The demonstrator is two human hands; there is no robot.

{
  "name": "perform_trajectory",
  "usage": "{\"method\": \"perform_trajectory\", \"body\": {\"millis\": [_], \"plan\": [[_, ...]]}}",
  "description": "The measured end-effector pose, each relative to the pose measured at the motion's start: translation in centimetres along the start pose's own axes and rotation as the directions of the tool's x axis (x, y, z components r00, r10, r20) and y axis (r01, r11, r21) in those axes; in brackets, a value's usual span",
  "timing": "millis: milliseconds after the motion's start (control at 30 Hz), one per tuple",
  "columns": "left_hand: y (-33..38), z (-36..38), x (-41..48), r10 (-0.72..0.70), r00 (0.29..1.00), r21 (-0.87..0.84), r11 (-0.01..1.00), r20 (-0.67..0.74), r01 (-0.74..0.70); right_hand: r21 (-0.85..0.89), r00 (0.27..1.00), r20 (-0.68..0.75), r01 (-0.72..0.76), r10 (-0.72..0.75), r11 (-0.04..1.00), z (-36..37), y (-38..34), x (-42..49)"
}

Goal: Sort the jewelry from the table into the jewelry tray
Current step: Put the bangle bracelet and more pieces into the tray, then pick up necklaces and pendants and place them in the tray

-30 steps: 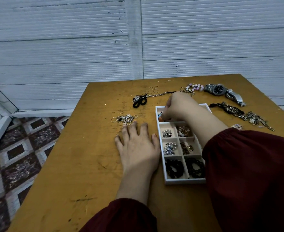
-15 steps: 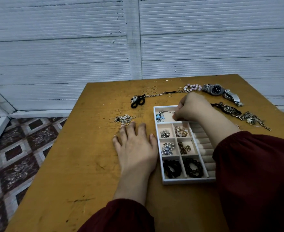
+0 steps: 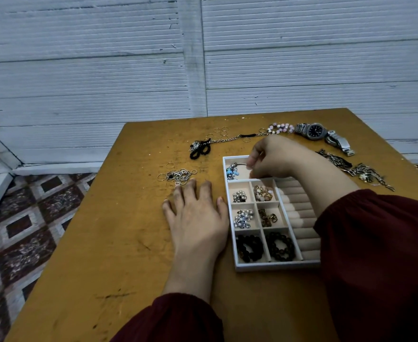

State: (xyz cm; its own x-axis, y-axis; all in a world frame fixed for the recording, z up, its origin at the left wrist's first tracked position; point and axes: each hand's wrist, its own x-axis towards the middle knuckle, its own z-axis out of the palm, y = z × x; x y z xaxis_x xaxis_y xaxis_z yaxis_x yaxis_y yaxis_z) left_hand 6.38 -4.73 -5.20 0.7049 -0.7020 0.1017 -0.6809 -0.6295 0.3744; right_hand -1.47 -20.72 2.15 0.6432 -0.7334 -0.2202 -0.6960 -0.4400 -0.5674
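**Visitor:** Where is the jewelry, and what are the hands doing?

**Onlooker:** A white rectangular jewelry tray (image 3: 277, 266) lies on the mustard-yellow wooden surface (image 3: 104, 243); its six small compartments hold pearl, gold and black bead pieces. The right hand (image 3: 274, 159) is over the wide far compartment; its fingers (image 3: 252, 160) are curled, pinching a thin silver bracelet with blue charms (image 3: 232, 170); the charm end already lies inside that compartment, probably so it settles without tangling.

**Visitor:** And the other hand?

**Onlooker:** The left hand (image 3: 195, 215) lies flat on the surface, fingers straight, holding nothing; it sits just beside the tray's left wall, seemingly to steady it, though I cannot tell whether it touches. Just beyond its fingertips is a heap of thin silver rings (image 3: 178, 175); a steel wristwatch (image 3: 314, 130), a pink bead bracelet (image 3: 280, 128) and dark tangled chains (image 3: 366, 170) wait unsorted along the far and right edges.
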Motion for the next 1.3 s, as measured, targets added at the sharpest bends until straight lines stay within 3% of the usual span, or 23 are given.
{"method": "perform_trajectory", "body": {"millis": [200, 367, 533, 667, 800, 933, 1000, 1300], "plan": [[0.0, 0.0, 0.0, 0.003, 1.0, -0.001, 1.0, -0.006, -0.003, -0.054, 0.999, -0.036, 0.038, -0.04, 0.998, 0.4, 0.1, -0.1], [0.0, -0.2, -0.1, -0.002, 1.0, -0.018, 1.0, 0.013, 0.003, -0.116, 0.986, -0.16, 0.03, -0.049, 0.993, 1.1, 0.0, -0.2], [-0.1, -0.2, -0.1, -0.001, 1.0, -0.053, 0.999, -0.005, 0.001, -0.171, 0.94, -0.327, 0.047, -0.102, 0.984, 2.1, -0.7, -1.8], [-0.2, -0.2, -0.3, -0.005, 0.997, -0.098, 0.995, -0.073, -0.002, -0.163, 0.888, -0.409, 0.156, -0.21, 0.974, 3.2, -1.8, -3.6], [-0.4, -0.6, -0.5, -0.048, 0.991, -0.29, 0.957, -0.129, 0.009, -0.17, 0.87, -0.406, 0.23, -0.28, 0.958, 4.3, -2.8, -4.2], [-1.5, -1.0, 0.3, -0.169, 0.981, -0.605, 0.792, -0.094, 0.079, -0.162, 0.857, -0.371, 0.319, -0.357, 0.934, 5.2, -3.7, -4.0], [-2.2, -1.9, 0.8, -0.185, 0.979, -0.6, 0.794, -0.081, 0.1, -0.19, 0.857, -0.35, 0.33, -0.378, 0.925, 5.7, -4.2, -3.8], [-7.2, -4.4, 5.3, -0.257, 0.931, -0.488, 0.867, -0.258, 0.104, -0.33, 0.884, -0.333, 0.216, -0.328, 0.919, 7.4, -7.0, -1.8]]}}
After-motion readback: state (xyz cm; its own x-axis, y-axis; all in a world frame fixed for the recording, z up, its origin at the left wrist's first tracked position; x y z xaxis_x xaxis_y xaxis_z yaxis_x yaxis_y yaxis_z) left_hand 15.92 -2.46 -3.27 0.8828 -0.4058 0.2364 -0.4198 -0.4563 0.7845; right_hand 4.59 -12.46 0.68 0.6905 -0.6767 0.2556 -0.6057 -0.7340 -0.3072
